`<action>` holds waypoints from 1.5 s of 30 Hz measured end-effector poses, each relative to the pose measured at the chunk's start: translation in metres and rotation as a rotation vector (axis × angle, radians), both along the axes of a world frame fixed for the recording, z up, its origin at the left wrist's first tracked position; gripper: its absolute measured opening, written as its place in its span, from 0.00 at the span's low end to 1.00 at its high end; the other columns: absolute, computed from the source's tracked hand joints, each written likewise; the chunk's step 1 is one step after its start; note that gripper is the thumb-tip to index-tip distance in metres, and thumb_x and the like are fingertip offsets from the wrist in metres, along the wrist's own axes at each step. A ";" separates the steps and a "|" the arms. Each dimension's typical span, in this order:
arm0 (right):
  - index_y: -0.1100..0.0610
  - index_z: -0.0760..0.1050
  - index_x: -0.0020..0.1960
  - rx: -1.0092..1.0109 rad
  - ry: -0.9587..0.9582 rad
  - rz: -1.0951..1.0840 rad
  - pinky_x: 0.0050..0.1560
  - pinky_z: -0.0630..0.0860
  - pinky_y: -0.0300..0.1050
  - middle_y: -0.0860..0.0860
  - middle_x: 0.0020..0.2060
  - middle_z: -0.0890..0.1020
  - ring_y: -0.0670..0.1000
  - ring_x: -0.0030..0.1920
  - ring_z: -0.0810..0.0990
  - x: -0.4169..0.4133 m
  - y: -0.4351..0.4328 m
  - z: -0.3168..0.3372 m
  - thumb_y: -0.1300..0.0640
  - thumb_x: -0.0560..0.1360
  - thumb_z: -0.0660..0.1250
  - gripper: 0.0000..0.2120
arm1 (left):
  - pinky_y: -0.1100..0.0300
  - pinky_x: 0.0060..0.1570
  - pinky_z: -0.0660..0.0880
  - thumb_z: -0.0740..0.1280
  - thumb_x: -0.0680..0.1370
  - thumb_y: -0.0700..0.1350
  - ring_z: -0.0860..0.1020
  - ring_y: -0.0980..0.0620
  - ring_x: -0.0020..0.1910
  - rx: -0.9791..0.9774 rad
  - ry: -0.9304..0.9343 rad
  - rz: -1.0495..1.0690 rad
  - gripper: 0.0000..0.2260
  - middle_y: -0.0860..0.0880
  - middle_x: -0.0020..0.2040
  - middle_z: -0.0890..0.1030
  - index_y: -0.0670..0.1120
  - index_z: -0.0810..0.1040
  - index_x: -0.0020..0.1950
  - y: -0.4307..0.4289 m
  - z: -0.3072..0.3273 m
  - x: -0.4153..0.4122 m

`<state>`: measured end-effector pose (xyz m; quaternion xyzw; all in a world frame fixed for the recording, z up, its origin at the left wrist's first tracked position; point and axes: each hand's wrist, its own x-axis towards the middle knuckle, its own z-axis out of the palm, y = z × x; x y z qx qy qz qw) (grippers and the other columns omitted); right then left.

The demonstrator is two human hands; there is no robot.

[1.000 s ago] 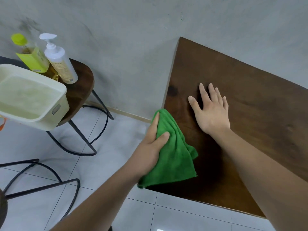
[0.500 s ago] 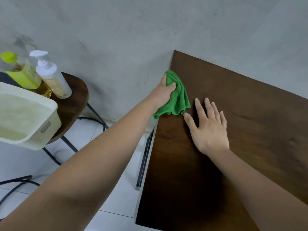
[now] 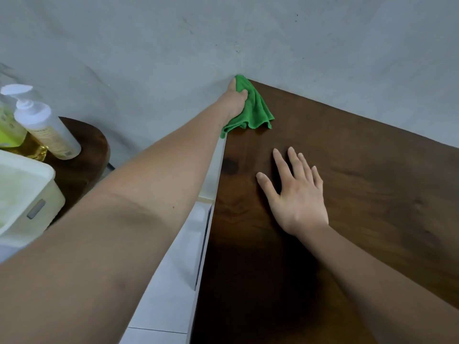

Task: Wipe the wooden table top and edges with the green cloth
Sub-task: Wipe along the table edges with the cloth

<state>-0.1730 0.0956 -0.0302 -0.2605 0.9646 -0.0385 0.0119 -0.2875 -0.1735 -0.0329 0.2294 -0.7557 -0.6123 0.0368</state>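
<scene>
Left hand (image 3: 236, 100) grips the green cloth (image 3: 254, 111), fingers curled round a bunched fold of it. The cloth lies on the far left corner of the wooden table (image 3: 360, 175), its top end touching the grey wall (image 3: 223, 33), its loose end draped slightly over the left edge.

Right hand (image 3: 298, 194) lies palm down on the table top near the left edge, fingers straight and slightly spread (holding nothing), well apart from the cloth.

Left of the table, a round dark side table (image 3: 82, 155) carries a white pump bottle (image 3: 47, 127), a yellow-green bottle (image 3: 10, 130) and a cream plastic tub (image 3: 24, 189). Pale floor tiles (image 3: 169, 294) show below.
</scene>
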 end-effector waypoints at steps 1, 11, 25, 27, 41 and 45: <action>0.40 0.47 0.89 0.001 -0.002 -0.002 0.88 0.42 0.58 0.47 0.89 0.47 0.49 0.88 0.42 0.000 0.000 0.000 0.23 0.83 0.39 0.39 | 0.58 0.62 0.73 0.55 0.91 0.49 0.78 0.46 0.62 0.004 0.004 0.003 0.30 0.44 0.76 0.75 0.52 0.45 0.91 0.002 0.000 0.005; 0.44 0.53 0.89 -0.043 -0.002 0.000 0.87 0.43 0.59 0.49 0.89 0.51 0.51 0.88 0.45 0.004 0.001 0.001 0.25 0.83 0.43 0.40 | 0.57 0.79 0.63 0.57 0.91 0.50 0.68 0.50 0.82 0.107 0.076 0.008 0.30 0.53 0.87 0.63 0.58 0.47 0.90 0.070 -0.019 0.156; 0.42 0.49 0.89 -0.008 -0.052 -0.019 0.87 0.42 0.59 0.50 0.89 0.49 0.52 0.89 0.44 0.012 0.001 0.008 0.23 0.82 0.41 0.41 | 0.50 0.83 0.66 0.64 0.85 0.60 0.69 0.63 0.80 0.301 0.128 0.052 0.33 0.65 0.84 0.67 0.71 0.51 0.87 0.172 -0.033 0.381; 0.42 0.49 0.89 -0.004 -0.054 -0.017 0.87 0.42 0.59 0.50 0.89 0.49 0.52 0.89 0.44 0.011 0.001 0.008 0.23 0.82 0.40 0.41 | 0.48 0.82 0.67 0.65 0.84 0.63 0.69 0.62 0.80 0.323 0.120 0.041 0.34 0.65 0.84 0.66 0.73 0.51 0.86 0.172 -0.032 0.387; 0.42 0.46 0.89 0.000 0.004 0.007 0.87 0.42 0.58 0.49 0.89 0.48 0.51 0.88 0.42 0.001 0.003 -0.003 0.26 0.84 0.39 0.38 | 0.53 0.74 0.73 0.63 0.89 0.50 0.75 0.48 0.76 0.243 0.076 -0.015 0.34 0.49 0.85 0.67 0.60 0.47 0.90 0.054 -0.024 0.129; 0.41 0.45 0.89 0.008 -0.005 0.001 0.87 0.40 0.58 0.48 0.89 0.46 0.49 0.88 0.40 0.001 0.002 -0.002 0.24 0.83 0.36 0.39 | 0.65 0.56 0.76 0.63 0.90 0.49 0.78 0.48 0.70 0.198 0.084 0.001 0.34 0.46 0.84 0.69 0.56 0.47 0.90 0.026 -0.017 0.064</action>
